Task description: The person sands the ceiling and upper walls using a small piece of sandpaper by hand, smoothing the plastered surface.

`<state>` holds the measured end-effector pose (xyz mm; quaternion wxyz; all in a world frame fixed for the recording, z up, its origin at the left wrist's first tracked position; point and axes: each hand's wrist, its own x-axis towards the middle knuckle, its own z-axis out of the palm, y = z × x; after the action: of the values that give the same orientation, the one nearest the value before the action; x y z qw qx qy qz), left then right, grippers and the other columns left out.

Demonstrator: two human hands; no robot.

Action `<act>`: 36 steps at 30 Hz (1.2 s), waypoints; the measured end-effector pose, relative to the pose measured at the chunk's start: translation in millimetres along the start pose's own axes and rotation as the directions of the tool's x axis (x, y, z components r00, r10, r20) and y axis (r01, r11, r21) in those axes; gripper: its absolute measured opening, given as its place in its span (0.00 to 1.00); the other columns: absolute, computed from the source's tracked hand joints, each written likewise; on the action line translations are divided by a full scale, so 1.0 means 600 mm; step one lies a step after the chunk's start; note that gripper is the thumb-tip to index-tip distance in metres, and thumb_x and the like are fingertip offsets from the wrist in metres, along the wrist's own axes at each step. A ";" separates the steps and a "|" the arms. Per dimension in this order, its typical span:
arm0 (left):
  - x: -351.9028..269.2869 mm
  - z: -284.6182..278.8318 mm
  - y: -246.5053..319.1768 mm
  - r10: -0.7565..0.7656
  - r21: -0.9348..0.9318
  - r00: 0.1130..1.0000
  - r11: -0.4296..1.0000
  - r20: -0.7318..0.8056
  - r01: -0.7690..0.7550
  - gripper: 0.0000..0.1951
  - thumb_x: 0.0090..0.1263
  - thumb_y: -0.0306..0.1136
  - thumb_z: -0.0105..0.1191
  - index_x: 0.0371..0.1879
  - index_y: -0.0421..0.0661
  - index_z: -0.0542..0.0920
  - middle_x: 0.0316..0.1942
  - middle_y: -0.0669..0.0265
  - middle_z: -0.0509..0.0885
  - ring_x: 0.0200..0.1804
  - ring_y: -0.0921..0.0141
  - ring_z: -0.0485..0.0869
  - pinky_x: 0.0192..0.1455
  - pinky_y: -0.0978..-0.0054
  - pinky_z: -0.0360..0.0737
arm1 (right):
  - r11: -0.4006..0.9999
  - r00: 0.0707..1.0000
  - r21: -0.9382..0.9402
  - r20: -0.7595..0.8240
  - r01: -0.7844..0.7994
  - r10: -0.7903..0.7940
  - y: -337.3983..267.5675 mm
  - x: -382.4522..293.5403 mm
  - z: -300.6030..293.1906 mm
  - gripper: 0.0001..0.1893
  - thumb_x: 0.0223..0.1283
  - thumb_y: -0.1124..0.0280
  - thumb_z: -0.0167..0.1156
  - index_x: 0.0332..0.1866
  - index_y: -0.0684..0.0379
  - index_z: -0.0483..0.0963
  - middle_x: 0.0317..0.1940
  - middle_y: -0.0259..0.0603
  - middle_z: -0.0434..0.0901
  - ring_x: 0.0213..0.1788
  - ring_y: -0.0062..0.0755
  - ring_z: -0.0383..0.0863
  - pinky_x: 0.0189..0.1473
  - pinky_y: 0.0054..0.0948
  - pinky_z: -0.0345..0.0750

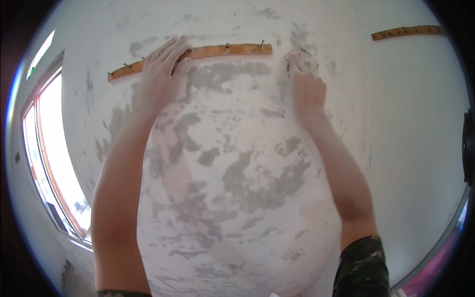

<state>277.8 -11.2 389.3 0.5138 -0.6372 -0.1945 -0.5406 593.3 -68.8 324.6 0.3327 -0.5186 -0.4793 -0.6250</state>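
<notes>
A wooden strip with nails (pixel 230 49) is fixed across the patchy grey and white wall (pixel 207 156). Over its left part lies my left hand (pixel 163 70), dusted white, with its fingers stretched up across the wood; whether it grips the strip is not clear. Just past the strip's right end, my right hand (pixel 306 87) has its fingers bent round a small roundish pad (pixel 312 61) that is pressed flat on the wall. Much of the pad is hidden by the fingers, so its exact kind cannot be told.
At the left is a bright window with a wooden frame (pixel 46 137). Another nailed wooden strip (pixel 408 32) is mounted on the wall at upper right. A dark object (pixel 468 146) sits at the right rim, and a pink patterned thing (pixel 430 271) shows at lower right.
</notes>
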 end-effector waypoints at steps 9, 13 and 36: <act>-0.003 0.009 0.013 -0.053 -0.086 0.994 0.995 -0.093 0.045 0.14 0.84 0.34 0.55 0.62 0.48 0.84 0.70 0.65 0.84 0.76 0.60 0.76 0.78 0.61 0.70 | 0.998 0.998 -0.036 -0.036 0.055 -0.056 0.035 -0.051 0.032 0.24 0.65 0.74 0.62 0.67 0.67 0.76 0.60 0.56 0.84 0.44 0.42 0.92 0.45 0.42 0.91; -0.005 0.019 0.016 -0.027 -0.019 0.986 1.000 -0.167 0.024 0.14 0.81 0.32 0.57 0.61 0.47 0.85 0.63 0.65 0.87 0.70 0.59 0.79 0.73 0.61 0.73 | 0.942 0.893 -0.008 0.316 -0.335 0.321 0.049 0.004 0.016 0.23 0.65 0.72 0.63 0.63 0.71 0.76 0.57 0.58 0.84 0.40 0.42 0.92 0.38 0.38 0.91; -0.030 0.000 0.060 -0.120 -0.095 0.963 0.990 -0.243 0.099 0.17 0.73 0.25 0.57 0.61 0.46 0.82 0.61 0.59 0.81 0.68 0.52 0.76 0.71 0.53 0.72 | 0.858 0.935 0.381 -0.059 0.345 -0.349 -0.120 -0.207 -0.042 0.28 0.66 0.75 0.60 0.73 0.65 0.75 0.75 0.54 0.74 0.74 0.61 0.77 0.69 0.43 0.82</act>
<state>300.5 -20.1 357.4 0.4767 -0.5735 -0.1415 -0.6511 548.9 -79.7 185.9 0.3071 -0.3520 -0.6803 -0.5647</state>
